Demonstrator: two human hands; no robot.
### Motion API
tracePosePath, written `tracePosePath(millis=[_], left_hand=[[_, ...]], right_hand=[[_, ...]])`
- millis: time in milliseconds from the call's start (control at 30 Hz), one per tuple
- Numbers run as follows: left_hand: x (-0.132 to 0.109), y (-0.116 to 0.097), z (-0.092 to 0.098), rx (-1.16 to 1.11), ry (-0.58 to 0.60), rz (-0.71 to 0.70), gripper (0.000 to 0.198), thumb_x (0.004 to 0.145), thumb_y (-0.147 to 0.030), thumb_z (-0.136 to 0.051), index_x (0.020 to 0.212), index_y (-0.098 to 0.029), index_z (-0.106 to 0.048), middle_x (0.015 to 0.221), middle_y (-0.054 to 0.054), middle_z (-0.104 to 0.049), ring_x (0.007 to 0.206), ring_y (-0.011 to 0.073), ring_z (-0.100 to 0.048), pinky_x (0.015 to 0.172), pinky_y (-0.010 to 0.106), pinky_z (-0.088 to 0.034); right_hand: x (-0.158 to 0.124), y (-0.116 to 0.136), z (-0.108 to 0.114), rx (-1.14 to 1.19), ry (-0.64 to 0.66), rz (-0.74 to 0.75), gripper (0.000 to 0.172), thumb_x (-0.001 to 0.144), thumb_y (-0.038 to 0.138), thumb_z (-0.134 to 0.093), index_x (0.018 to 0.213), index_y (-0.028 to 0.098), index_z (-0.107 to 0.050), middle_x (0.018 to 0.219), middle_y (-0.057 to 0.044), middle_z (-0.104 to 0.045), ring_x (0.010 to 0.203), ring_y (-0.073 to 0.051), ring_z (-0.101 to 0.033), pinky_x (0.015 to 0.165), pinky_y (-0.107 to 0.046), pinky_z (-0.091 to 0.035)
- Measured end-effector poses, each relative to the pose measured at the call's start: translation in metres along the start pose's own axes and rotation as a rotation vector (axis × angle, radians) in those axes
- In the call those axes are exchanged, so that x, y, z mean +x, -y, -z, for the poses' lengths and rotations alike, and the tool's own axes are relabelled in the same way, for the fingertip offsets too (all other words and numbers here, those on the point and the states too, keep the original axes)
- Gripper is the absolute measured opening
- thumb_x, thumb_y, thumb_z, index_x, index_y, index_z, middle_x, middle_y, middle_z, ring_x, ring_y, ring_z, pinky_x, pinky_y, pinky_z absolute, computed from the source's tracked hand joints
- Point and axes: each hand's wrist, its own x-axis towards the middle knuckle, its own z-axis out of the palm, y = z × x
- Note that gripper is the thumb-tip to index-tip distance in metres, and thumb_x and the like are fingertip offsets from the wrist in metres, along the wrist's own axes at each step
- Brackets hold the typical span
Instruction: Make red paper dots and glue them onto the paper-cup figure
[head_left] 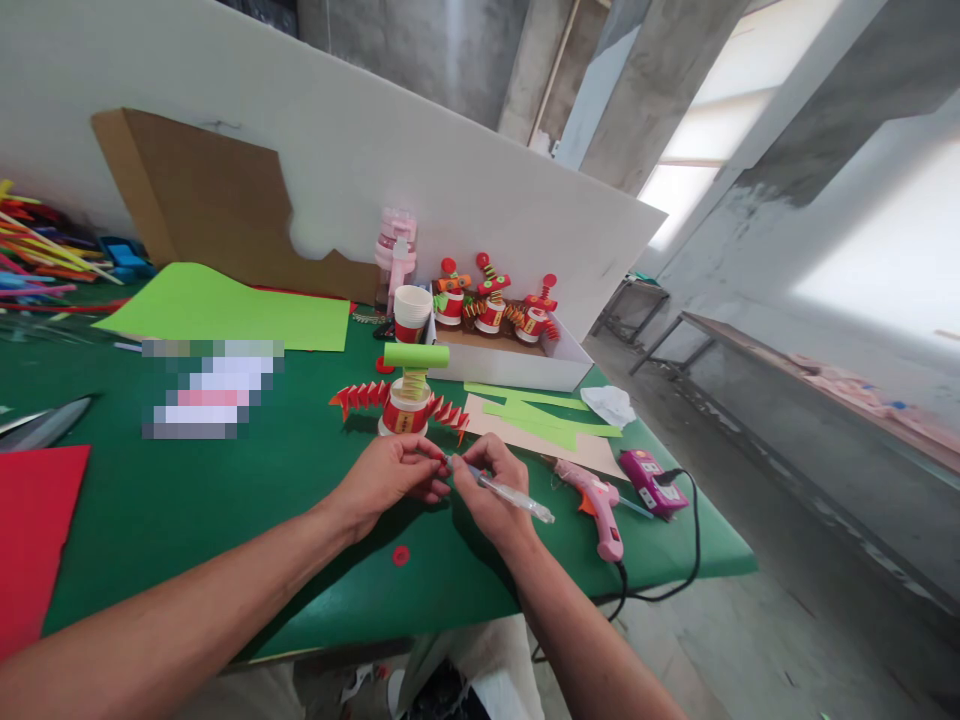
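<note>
The pen [519, 495] is in the right hand [491, 488], its clear barrel slanting back over the thumb and its tip reaching the left fingertips, just in front of the cup figure [406, 408] at the near middle of the surface [300, 555]. The right hand grips it low on the barrel, probably for fine control. The left hand [394, 468] has its fingers pinched on a small red piece [442, 462] – mostly hidden, so its shape is unclear – seemingly to steady it against the pen tip.

The cup figure stands upright by itself, red folded arms spread to either side and a green roll on top, leaving both hands free. A red disc [401, 555] lies flat nearer the person, within easy reach.

To the right, green strips [525, 420] lie loosely on and around a tan sheet, and a pink glue gun [600, 505] rests on its side, handle toward the person – handy for picking up. Behind, three similar figures [491, 316] stand in a white box [502, 370], perhaps to keep them together, beside stacked paper cups [412, 312].
</note>
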Motion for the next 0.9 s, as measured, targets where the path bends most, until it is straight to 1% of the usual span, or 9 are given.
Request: tracePosePath(millis=[300, 600, 900], left_hand=[[0.0013, 0.0010, 0.0001, 0.051, 0.000, -0.041, 0.029, 0.060, -0.032, -0.085, 0.073, -0.016, -0.065, 0.065, 0.003, -0.073, 0.060, 0.0176, -0.071, 0.060, 0.028, -0.059], [-0.0009, -0.0022, -0.0028, 0.044, -0.016, -0.024, 0.028, 0.059, -0.030, -0.085, 0.072, -0.016, -0.065, 0.062, 0.003, -0.073, 0.057, 0.0157, -0.070, 0.057, 0.025, -0.057], [-0.0016, -0.0038, -0.0049, 0.034, -0.021, -0.007, 0.025, 0.060, -0.027, -0.084, 0.072, -0.015, -0.064, 0.062, 0.002, -0.072, 0.057, 0.0153, -0.070, 0.058, 0.025, -0.057]], right_hand=[[-0.0001, -0.0013, 0.0006, -0.014, 0.000, 0.030, 0.023, 0.076, 0.036, -0.058, 0.060, 0.024, -0.047, 0.052, 0.005, -0.050, 0.049, -0.011, -0.041, 0.048, -0.023, -0.037], [-0.0001, -0.0005, 0.0002, -0.024, 0.002, 0.029, 0.022, 0.075, 0.035, -0.058, 0.060, 0.024, -0.047, 0.053, 0.004, -0.050, 0.049, -0.011, -0.043, 0.049, -0.024, -0.038], [-0.0005, -0.0019, 0.0003, -0.017, -0.001, 0.017, 0.023, 0.076, 0.036, -0.058, 0.061, 0.024, -0.047, 0.054, 0.004, -0.050, 0.049, -0.011, -0.043, 0.049, -0.023, -0.037]])
